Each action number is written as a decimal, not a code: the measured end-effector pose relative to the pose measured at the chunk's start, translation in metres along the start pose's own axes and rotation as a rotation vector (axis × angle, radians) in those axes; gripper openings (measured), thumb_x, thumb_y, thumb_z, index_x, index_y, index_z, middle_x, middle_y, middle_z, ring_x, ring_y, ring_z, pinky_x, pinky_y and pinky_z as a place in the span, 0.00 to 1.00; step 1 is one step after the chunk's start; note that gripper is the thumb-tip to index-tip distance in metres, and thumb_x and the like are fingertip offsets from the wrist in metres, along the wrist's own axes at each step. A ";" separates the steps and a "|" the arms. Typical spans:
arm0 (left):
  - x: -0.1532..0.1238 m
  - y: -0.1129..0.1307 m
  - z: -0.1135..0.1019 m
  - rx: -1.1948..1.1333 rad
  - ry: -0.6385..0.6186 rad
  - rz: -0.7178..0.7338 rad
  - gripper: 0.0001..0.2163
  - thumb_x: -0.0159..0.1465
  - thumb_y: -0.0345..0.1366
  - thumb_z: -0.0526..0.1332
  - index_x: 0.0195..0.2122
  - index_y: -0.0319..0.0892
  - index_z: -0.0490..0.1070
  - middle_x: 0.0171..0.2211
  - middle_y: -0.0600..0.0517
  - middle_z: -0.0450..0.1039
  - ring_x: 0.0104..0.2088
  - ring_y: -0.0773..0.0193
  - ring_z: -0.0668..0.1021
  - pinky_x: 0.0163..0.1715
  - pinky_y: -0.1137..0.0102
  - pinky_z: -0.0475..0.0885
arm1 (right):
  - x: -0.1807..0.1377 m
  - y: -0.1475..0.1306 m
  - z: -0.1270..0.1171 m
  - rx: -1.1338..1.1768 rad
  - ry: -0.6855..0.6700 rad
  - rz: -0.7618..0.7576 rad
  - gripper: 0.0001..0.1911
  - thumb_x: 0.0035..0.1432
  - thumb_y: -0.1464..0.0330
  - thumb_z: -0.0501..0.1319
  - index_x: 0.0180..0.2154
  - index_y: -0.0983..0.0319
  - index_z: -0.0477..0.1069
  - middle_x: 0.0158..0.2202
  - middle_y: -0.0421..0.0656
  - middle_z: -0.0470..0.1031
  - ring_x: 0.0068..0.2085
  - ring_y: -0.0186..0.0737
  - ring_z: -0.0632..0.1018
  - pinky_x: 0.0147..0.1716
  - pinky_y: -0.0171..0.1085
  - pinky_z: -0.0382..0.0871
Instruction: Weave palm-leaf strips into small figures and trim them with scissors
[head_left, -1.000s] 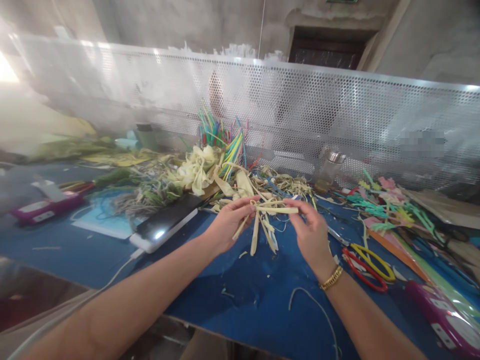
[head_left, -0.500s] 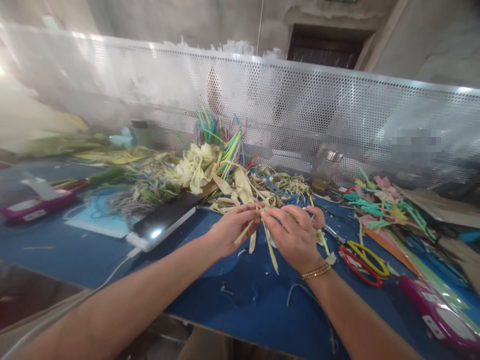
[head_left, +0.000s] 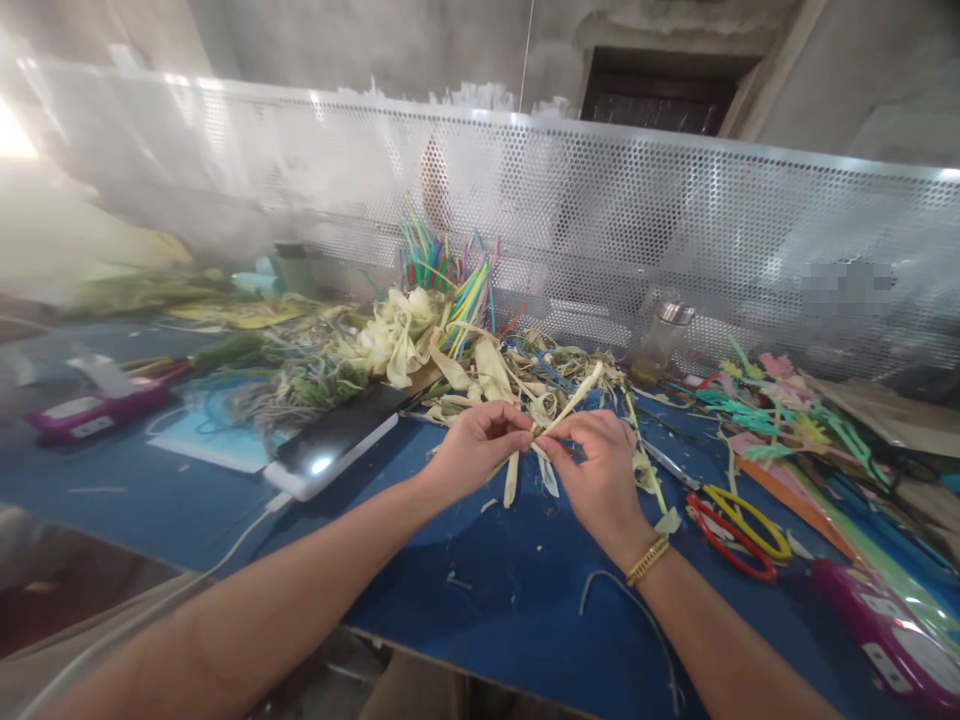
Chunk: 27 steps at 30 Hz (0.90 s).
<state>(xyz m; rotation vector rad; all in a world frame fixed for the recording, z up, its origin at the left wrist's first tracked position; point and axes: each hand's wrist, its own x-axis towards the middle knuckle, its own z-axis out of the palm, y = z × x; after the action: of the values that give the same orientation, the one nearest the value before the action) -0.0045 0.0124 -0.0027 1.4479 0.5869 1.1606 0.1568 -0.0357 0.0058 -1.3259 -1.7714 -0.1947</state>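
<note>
My left hand (head_left: pixel 484 450) and my right hand (head_left: pixel 592 465) meet over the middle of the blue table, fingertips almost touching. Between thumb and fingers, each pinches a pale, dried-leaf strip (head_left: pixel 577 400), which looks like corn husk. One end of it sticks up past my right fingers. The spot where the strip is gripped is partly hidden by my fingertips. Just behind lie a curled husk piece (head_left: pixel 544 404) and wider husk strips (head_left: pixel 491 368). Another strip end (head_left: pixel 511 480) hangs below my left fingers.
Red-and-yellow-handled scissors (head_left: pixel 739 530) lie right of my right hand, near a purple power strip (head_left: pixel 885 630). At left are a phone on a white power bank (head_left: pixel 337 440) and green-grey fibres (head_left: pixel 300 390). Coloured pipe cleaners (head_left: pixel 450 265) and a glass bottle (head_left: pixel 664 335) stand before a perforated metal panel (head_left: pixel 600 190).
The strip end that hung down between my hands now points up and to the right. My right hand has turned, with its thumb now showing below the fingers.
</note>
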 end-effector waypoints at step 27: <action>0.008 -0.003 -0.009 -0.063 -0.245 0.115 0.16 0.52 0.31 0.69 0.43 0.45 0.76 0.55 0.46 0.64 0.41 0.65 0.76 0.43 0.65 0.71 | -0.003 0.004 0.019 1.212 -0.131 0.755 0.11 0.42 0.63 0.72 0.28 0.59 0.75 0.28 0.39 0.78 0.31 0.38 0.77 0.37 0.40 0.70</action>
<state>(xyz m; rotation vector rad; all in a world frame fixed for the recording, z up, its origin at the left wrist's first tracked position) -0.0086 0.0238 -0.0039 1.5572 0.2977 1.0599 0.1494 -0.0251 -0.0092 -0.9408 -0.9765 1.2053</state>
